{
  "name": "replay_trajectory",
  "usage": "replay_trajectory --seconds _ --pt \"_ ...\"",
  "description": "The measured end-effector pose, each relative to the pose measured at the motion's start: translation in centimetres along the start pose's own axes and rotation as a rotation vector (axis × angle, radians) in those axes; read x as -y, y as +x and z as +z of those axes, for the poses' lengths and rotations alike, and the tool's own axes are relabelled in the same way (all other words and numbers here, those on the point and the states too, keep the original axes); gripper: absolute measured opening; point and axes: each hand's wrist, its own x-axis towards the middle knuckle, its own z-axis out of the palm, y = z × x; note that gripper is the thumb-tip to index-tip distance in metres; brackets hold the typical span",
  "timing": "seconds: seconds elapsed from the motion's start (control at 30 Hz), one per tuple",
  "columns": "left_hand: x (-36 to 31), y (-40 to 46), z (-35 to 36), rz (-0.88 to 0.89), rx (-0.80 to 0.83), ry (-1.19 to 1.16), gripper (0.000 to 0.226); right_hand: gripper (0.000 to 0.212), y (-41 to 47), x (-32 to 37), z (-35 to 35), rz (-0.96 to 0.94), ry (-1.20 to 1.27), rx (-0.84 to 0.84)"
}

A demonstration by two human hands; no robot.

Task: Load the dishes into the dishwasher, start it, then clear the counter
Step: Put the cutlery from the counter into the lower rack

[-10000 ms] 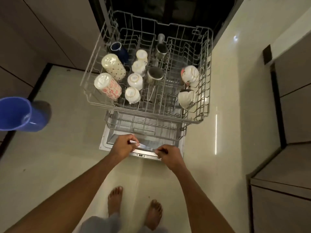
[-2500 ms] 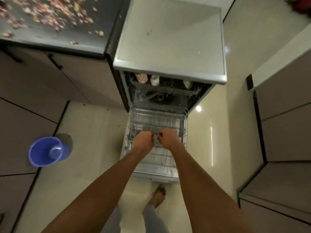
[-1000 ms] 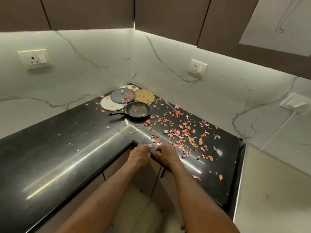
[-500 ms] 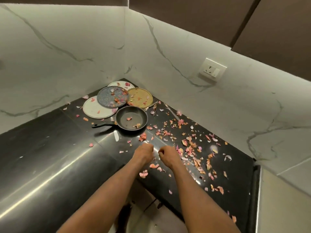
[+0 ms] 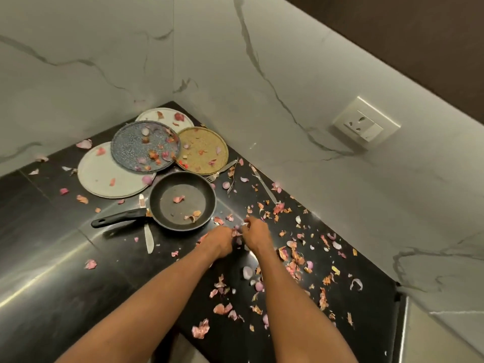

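Note:
On the black counter (image 5: 52,258) a black frying pan (image 5: 183,201) sits with its handle pointing left. Behind it in the corner lie a white plate (image 5: 110,174), a blue-grey plate (image 5: 145,145), a yellow plate (image 5: 201,150) and another white plate (image 5: 165,116), all dotted with peels. Onion peels (image 5: 293,260) are scattered across the counter's right half. My left hand (image 5: 218,241) and right hand (image 5: 255,233) meet just right of the pan, fingers curled round a small clump of peels between them.
A table knife (image 5: 148,237) lies under the pan handle. A fork (image 5: 230,186) and a second knife (image 5: 264,187) lie near the marble wall. A wall socket (image 5: 366,121) is on the right wall. The counter ends at a pale surface (image 5: 432,336) at the bottom right.
I left the dishwasher's lower rack and turned to the counter corner. Both hands moved forward from the counter edge to the peels beside the pan.

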Motion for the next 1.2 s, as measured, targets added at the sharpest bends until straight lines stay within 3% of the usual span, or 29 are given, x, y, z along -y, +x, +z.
replay_trajectory --seconds 0.23,0.33,0.53,0.63,0.73,0.8,0.87,0.93,1.07,1.2 --pt "2.8 3.3 0.3 0.036 0.015 0.106 0.035 0.051 7.9 7.6 0.7 -0.083 0.05 0.033" --pt "2.5 3.7 0.7 0.014 -0.002 0.068 0.038 0.054 10.4 9.8 1.2 -0.094 0.039 0.038" --pt "2.6 4.5 0.1 0.019 0.144 0.174 0.038 0.038 13.4 10.3 2.2 -0.045 -0.064 -0.037" --pt "2.3 5.5 -0.4 0.064 0.136 0.187 0.039 0.028 13.6 9.9 2.2 0.059 -0.007 -0.107" --pt "1.9 5.6 -0.6 0.123 0.228 0.395 0.041 0.021 13.0 9.0 1.9 0.136 0.037 -0.124" --pt "2.0 5.7 -0.4 0.174 0.173 0.397 0.042 0.02 12.8 7.9 2.1 0.163 0.084 -0.141" --pt "1.7 5.4 -0.5 0.2 0.224 0.512 0.041 0.018 12.0 7.0 2.2 0.18 0.123 -0.156" --pt "1.0 5.0 -1.4 0.036 0.204 0.418 0.046 0.02 10.8 5.9 2.2 0.179 0.173 -0.168" --pt "0.1 4.4 -1.5 -0.088 0.129 0.296 0.049 0.023 6.8 3.8 2.2 0.164 0.287 -0.202" --pt "-0.2 3.5 -1.3 0.047 0.182 0.348 0.043 0.021 1.7 0.8 2.0 0.164 0.359 -0.222"
